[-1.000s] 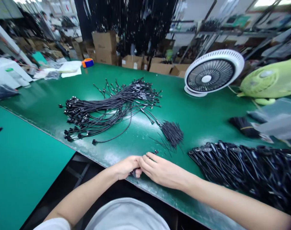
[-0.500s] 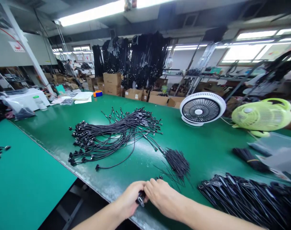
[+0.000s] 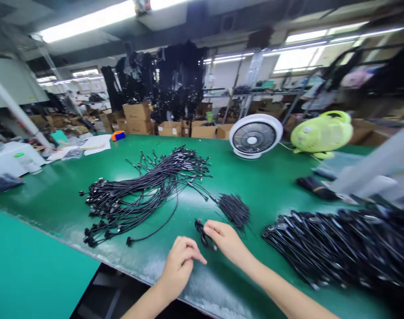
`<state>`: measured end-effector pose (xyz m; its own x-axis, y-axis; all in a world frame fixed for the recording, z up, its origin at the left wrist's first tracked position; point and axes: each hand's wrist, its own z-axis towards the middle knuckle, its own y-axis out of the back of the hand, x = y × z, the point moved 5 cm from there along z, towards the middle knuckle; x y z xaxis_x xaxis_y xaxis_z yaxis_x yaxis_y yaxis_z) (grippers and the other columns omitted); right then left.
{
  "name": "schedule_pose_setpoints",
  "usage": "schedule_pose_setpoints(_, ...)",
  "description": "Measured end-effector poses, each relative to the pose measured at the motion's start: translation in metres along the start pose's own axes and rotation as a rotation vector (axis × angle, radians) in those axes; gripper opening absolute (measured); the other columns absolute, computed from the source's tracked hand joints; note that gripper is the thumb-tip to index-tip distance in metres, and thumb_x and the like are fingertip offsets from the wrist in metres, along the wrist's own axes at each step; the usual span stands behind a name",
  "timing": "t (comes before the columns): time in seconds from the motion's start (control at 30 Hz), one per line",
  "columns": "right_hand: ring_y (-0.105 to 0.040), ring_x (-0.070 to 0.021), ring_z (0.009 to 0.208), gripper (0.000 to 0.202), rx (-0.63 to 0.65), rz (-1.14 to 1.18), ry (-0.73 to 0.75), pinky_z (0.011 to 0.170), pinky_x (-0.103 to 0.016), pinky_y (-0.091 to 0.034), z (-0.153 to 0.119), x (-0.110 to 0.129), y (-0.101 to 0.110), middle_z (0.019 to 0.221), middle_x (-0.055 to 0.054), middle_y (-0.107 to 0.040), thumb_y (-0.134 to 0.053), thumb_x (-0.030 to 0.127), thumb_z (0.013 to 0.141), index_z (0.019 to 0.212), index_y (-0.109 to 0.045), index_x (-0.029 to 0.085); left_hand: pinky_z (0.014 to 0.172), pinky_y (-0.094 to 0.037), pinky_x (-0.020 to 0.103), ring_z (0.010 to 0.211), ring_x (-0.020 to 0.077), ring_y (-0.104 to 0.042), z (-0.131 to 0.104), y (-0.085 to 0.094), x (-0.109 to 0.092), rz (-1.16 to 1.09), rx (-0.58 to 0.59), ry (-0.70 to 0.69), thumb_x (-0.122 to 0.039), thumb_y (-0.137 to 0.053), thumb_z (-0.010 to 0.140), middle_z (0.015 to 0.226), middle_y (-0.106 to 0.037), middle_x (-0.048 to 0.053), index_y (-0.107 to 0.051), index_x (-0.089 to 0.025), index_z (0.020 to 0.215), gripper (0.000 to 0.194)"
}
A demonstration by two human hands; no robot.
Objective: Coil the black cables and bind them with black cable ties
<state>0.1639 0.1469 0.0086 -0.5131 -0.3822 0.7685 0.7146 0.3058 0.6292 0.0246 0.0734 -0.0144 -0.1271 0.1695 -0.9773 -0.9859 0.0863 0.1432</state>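
Observation:
In my right hand (image 3: 223, 239) is a coiled black cable (image 3: 204, 235), pinched between thumb and fingers just above the table. My left hand (image 3: 182, 263) is apart from it, to the left, with its index finger stretched out and nothing in its grasp. Beyond my hands lies a small heap of thin black ties (image 3: 235, 210). A long spread of loose black cables (image 3: 145, 186) with plugs at their ends lies to the left. On the right, many coiled black cables (image 3: 321, 243) are laid side by side in a dense pile.
A white fan (image 3: 255, 135) and a green fan (image 3: 323, 133) stand at the table's back right. A bundle of black ties (image 3: 316, 188) lies near plastic bags (image 3: 384, 164). An orange and blue tape roll (image 3: 118, 135) and papers (image 3: 97, 144) sit at the back left.
Both hands were together on the cable; my left hand has let go and opened. My right hand has lifted the coiled cable away, and the view has turned right.

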Motion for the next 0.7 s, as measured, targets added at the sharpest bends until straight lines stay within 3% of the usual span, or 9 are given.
schedule_pose_setpoints(0.07, -0.051, -0.013, 0.063, 0.03, -0.093, -0.129, 0.148, 0.06, -0.024, -0.037, -0.008, 0.013, 0.008, 0.066, 0.0, -0.057, -0.038, 0.022, 0.094, 0.068, -0.053, 0.018, 0.083, -0.04, 0.036, 0.085, 0.0216, -0.052, -0.001, -0.012, 0.013, -0.174, 0.128, 0.156, -0.033, -0.054, 0.084, 0.089, -0.058, 0.008, -0.076, -0.02, 0.079, 0.025)
schedule_pose_setpoints(0.17, -0.046, -0.014, 0.063, 0.029, -0.144, -0.415, 0.474, 0.059, -0.026, -0.033, -0.027, 0.039, 0.002, 0.068, -0.002, -0.056, -0.036, 0.013, 0.093, 0.07, -0.053, 0.018, 0.066, -0.037, 0.03, 0.067, 0.0161, -0.045, 0.001, -0.023, 0.034, -0.643, 0.129, 0.489, -0.063, -0.056, 0.08, 0.078, -0.055, 0.007, -0.073, -0.015, 0.082, 0.051)
schedule_pose_setpoints(0.2, -0.044, -0.0145, 0.063, 0.028, -0.145, -0.484, 0.562, 0.059, -0.027, -0.031, -0.033, 0.044, -0.003, 0.068, -0.002, -0.055, -0.035, 0.011, 0.092, 0.071, -0.052, 0.018, 0.065, -0.036, 0.029, 0.067, 0.0155, -0.043, 0.002, -0.023, 0.036, -0.74, 0.101, 0.537, -0.069, -0.057, 0.077, 0.076, -0.054, 0.006, -0.072, -0.014, 0.084, 0.058)
schedule_pose_setpoints(0.27, -0.043, -0.0149, 0.062, 0.029, -0.153, -0.543, 0.649, 0.059, -0.028, -0.03, -0.04, 0.048, -0.008, 0.068, -0.002, -0.055, -0.034, 0.009, 0.092, 0.071, -0.052, 0.018, 0.065, -0.035, 0.028, 0.069, 0.0152, -0.042, 0.005, -0.013, 0.031, -0.767, 0.017, 0.495, -0.073, -0.062, 0.072, 0.076, -0.054, 0.006, -0.073, -0.013, 0.087, 0.062)
schedule_pose_setpoints(0.37, -0.044, -0.0143, 0.062, 0.029, -0.163, -0.535, 0.576, 0.059, -0.027, -0.03, -0.036, 0.038, -0.008, 0.067, -0.002, -0.055, -0.035, 0.009, 0.093, 0.071, -0.052, 0.018, 0.067, -0.035, 0.029, 0.071, 0.0155, -0.041, 0.004, 0.007, 0.01, -0.519, -0.093, 0.26, -0.073, -0.057, 0.077, 0.081, -0.053, 0.006, -0.076, -0.016, 0.088, 0.061)
schedule_pose_setpoints(0.47, -0.048, -0.0136, 0.063, 0.028, -0.186, -0.507, 0.435, 0.059, -0.026, -0.032, -0.025, 0.024, -0.004, 0.066, -0.001, -0.056, -0.037, 0.011, 0.094, 0.071, -0.053, 0.018, 0.073, -0.037, 0.032, 0.073, 0.0178, -0.045, -0.003, 0.001, -0.008, -0.13, 0.087, 0.086, -0.073, -0.04, 0.086, 0.079, -0.051, 0.006, -0.079, -0.019, 0.078, 0.067)
schedule_pose_setpoints(0.57, -0.051, -0.0134, 0.065, 0.027, -0.16, -0.43, 0.344, 0.061, -0.025, -0.035, -0.021, 0.022, -0.003, 0.068, 0.0, -0.057, -0.04, 0.015, 0.094, 0.072, -0.054, 0.019, 0.072, -0.04, 0.033, 0.072, 0.0193, -0.05, -0.003, -0.013, 0.004, 0.017, 0.201, 0.168, -0.075, -0.04, 0.084, 0.075, -0.053, 0.007, -0.078, -0.018, 0.072, 0.069)
schedule_pose_setpoints(0.7, -0.052, -0.0126, 0.068, 0.029, -0.002, -0.103, 0.253, 0.067, -0.025, -0.039, -0.027, 0.032, -0.006, 0.07, -0.001, -0.059, -0.041, 0.017, 0.095, 0.069, -0.055, 0.018, 0.068, -0.044, 0.033, 0.067, 0.0191, -0.05, 0.002, -0.013, 0.023, -0.303, 0.048, 0.36, -0.085, -0.03, 0.078, 0.071, -0.058, 0.007, -0.072, -0.014, 0.082, 0.082)
